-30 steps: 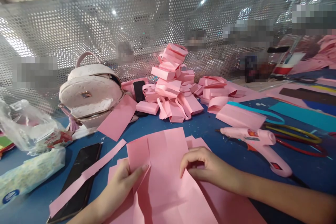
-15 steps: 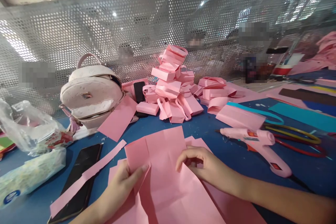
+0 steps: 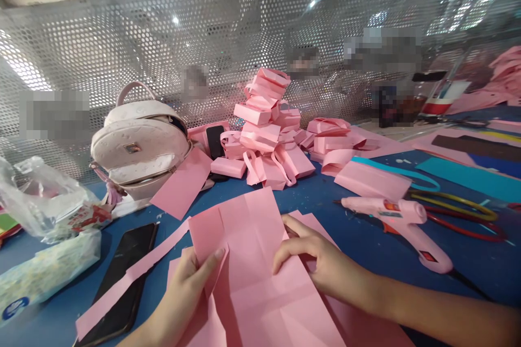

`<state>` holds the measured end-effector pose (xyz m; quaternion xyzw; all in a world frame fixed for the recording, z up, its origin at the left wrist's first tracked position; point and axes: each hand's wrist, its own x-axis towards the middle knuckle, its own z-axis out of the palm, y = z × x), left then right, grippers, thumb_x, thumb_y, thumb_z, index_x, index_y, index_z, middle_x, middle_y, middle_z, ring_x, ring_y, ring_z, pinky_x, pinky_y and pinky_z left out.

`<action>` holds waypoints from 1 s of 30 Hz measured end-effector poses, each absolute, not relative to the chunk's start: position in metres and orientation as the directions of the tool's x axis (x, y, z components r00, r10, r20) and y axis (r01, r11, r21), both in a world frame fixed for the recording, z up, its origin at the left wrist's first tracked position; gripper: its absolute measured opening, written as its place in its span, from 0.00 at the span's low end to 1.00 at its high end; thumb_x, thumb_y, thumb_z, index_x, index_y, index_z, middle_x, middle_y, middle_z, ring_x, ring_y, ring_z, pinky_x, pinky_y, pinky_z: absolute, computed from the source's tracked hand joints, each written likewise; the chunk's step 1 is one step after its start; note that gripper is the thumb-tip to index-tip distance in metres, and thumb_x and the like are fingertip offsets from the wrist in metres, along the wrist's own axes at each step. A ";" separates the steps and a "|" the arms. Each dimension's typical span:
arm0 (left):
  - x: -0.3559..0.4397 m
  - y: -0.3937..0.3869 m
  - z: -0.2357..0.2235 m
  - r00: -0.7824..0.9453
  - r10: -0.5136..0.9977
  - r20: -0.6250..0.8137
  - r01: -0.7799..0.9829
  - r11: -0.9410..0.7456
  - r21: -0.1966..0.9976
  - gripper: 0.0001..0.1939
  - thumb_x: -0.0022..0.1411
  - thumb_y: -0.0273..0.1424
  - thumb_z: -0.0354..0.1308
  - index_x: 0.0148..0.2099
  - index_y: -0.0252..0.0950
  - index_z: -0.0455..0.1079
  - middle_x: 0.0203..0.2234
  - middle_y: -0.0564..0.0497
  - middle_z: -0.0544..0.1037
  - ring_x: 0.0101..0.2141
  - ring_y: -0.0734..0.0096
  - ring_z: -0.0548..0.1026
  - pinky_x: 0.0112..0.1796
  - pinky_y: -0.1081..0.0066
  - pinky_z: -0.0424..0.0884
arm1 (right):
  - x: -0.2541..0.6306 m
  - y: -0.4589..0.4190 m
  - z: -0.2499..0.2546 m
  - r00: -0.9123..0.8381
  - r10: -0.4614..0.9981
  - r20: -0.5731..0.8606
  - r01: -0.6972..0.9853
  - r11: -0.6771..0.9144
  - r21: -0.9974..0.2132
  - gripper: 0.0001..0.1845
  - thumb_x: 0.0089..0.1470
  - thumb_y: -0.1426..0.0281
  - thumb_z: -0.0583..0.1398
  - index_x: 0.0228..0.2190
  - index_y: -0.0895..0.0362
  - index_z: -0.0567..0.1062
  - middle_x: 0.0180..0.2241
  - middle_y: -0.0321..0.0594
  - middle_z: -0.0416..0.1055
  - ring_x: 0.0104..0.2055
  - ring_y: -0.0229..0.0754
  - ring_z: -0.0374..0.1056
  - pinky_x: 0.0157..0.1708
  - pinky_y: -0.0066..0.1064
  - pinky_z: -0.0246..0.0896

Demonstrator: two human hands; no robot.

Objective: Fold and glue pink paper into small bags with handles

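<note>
The left hand (image 3: 189,282) pinched the left edge of a creased pink paper sheet (image 3: 248,260), thumb on top and fingers underneath. The right hand (image 3: 315,255) gripped the sheet's right edge, its fingers curled over the paper. The sheet was held near the person, tilted up over the blue desk (image 3: 334,200), with more flat pink paper lying beneath it.

Left of the sheet, a long pink paper strip (image 3: 122,287) lay across a black smartphone (image 3: 124,271). Further left sat a clear crumpled plastic bag (image 3: 40,200) and a soft pack of tissues (image 3: 44,268). A pale pink leather backpack (image 3: 140,143) stood at the far left against a perforated metal screen (image 3: 163,49). A heap of folded pink paper gift bags (image 3: 268,130) rose at the far middle of the desk. To the right, a pink glue gun (image 3: 401,222) lay on its side, well apart from the right hand
</note>
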<state>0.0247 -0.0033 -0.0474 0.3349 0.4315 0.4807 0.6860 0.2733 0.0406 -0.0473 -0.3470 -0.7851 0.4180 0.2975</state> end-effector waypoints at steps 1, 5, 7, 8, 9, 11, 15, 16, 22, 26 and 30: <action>0.026 -0.004 -0.047 0.161 0.949 -0.270 -0.361 0.312 0.879 0.17 0.57 0.38 0.69 0.47 0.35 0.78 0.38 0.43 0.83 0.42 0.52 0.81 0.45 0.60 0.76 | 0.274 0.041 -0.048 -0.584 0.792 0.176 0.297 0.411 -0.862 0.07 0.55 0.71 0.63 0.30 0.52 0.83 0.38 0.40 0.62 0.39 0.42 0.66 0.45 0.32 0.65; 0.029 -0.006 -0.045 0.104 0.960 -0.259 -0.326 0.279 0.903 0.18 0.57 0.39 0.69 0.45 0.33 0.79 0.38 0.42 0.83 0.41 0.50 0.81 0.44 0.60 0.77 | 0.275 0.041 -0.050 -0.622 0.768 0.153 0.282 0.401 -0.872 0.05 0.54 0.71 0.65 0.34 0.52 0.82 0.43 0.40 0.63 0.44 0.43 0.69 0.51 0.36 0.64; 0.029 -0.005 -0.044 0.050 0.967 -0.251 -0.332 0.253 0.909 0.18 0.57 0.41 0.68 0.45 0.33 0.78 0.38 0.42 0.83 0.41 0.50 0.81 0.44 0.59 0.77 | 0.275 0.041 -0.050 -0.623 0.764 0.169 0.261 0.407 -0.876 0.11 0.53 0.71 0.66 0.40 0.50 0.80 0.52 0.43 0.61 0.53 0.47 0.66 0.56 0.38 0.60; 0.029 -0.004 -0.044 0.020 0.968 -0.250 -0.341 0.242 0.909 0.19 0.57 0.41 0.68 0.46 0.33 0.78 0.39 0.42 0.83 0.41 0.50 0.81 0.44 0.59 0.77 | 0.275 0.042 -0.049 -0.602 0.777 0.182 0.255 0.404 -0.879 0.14 0.53 0.70 0.66 0.44 0.49 0.79 0.57 0.43 0.59 0.58 0.49 0.62 0.58 0.39 0.57; 0.029 -0.003 -0.043 -0.005 0.967 -0.253 -0.354 0.235 0.905 0.20 0.57 0.42 0.68 0.46 0.34 0.78 0.39 0.42 0.83 0.41 0.50 0.81 0.43 0.59 0.77 | 0.276 0.043 -0.049 -0.571 0.799 0.189 0.253 0.391 -0.885 0.17 0.54 0.69 0.65 0.46 0.48 0.77 0.61 0.43 0.56 0.62 0.50 0.59 0.60 0.39 0.55; 0.029 -0.002 -0.042 -0.034 0.967 -0.254 -0.388 0.221 0.895 0.20 0.57 0.42 0.68 0.47 0.35 0.77 0.39 0.43 0.83 0.42 0.51 0.81 0.43 0.59 0.78 | 0.276 0.044 -0.047 -0.513 0.842 0.170 0.248 0.335 -0.909 0.16 0.56 0.67 0.65 0.47 0.49 0.76 0.60 0.43 0.60 0.61 0.49 0.61 0.59 0.37 0.57; 0.029 -0.002 -0.039 -0.051 0.967 -0.250 -0.414 0.207 0.886 0.21 0.55 0.41 0.70 0.48 0.34 0.77 0.38 0.44 0.83 0.42 0.52 0.81 0.43 0.60 0.78 | 0.277 0.044 -0.043 -0.523 0.850 0.062 0.219 0.205 -0.954 0.06 0.55 0.70 0.63 0.37 0.53 0.80 0.40 0.38 0.78 0.43 0.44 0.74 0.45 0.31 0.66; 0.029 -0.002 -0.038 -0.050 0.966 -0.255 -0.419 0.212 0.883 0.21 0.55 0.40 0.70 0.48 0.34 0.77 0.38 0.44 0.83 0.42 0.52 0.81 0.44 0.61 0.78 | 0.277 0.044 -0.042 -0.529 0.847 0.051 0.217 0.193 -0.957 0.06 0.54 0.71 0.63 0.34 0.53 0.81 0.37 0.37 0.79 0.41 0.44 0.75 0.44 0.30 0.67; 0.028 -0.003 -0.039 -0.025 0.960 -0.279 -0.443 0.240 0.864 0.21 0.56 0.40 0.70 0.48 0.33 0.77 0.38 0.42 0.83 0.43 0.49 0.81 0.43 0.61 0.78 | 0.275 0.043 -0.039 -0.519 0.850 0.085 0.184 0.208 -0.961 0.08 0.55 0.68 0.63 0.30 0.55 0.83 0.33 0.40 0.80 0.36 0.43 0.76 0.36 0.28 0.69; 0.026 -0.003 -0.041 -0.032 0.968 -0.248 -0.391 0.216 0.895 0.20 0.56 0.40 0.69 0.47 0.33 0.78 0.39 0.43 0.83 0.44 0.49 0.80 0.44 0.62 0.77 | 0.275 0.044 -0.041 -0.516 0.851 0.097 0.200 0.230 -0.952 0.08 0.55 0.70 0.63 0.31 0.55 0.84 0.33 0.40 0.80 0.36 0.43 0.76 0.35 0.28 0.68; 0.024 -0.003 -0.043 -0.029 0.976 -0.214 -0.290 0.197 0.937 0.20 0.59 0.42 0.67 0.48 0.34 0.78 0.41 0.42 0.83 0.45 0.49 0.80 0.42 0.62 0.78 | 0.276 0.046 -0.047 -0.550 0.815 0.180 0.230 0.355 -0.906 0.09 0.55 0.73 0.62 0.32 0.54 0.84 0.30 0.40 0.78 0.32 0.40 0.73 0.31 0.27 0.64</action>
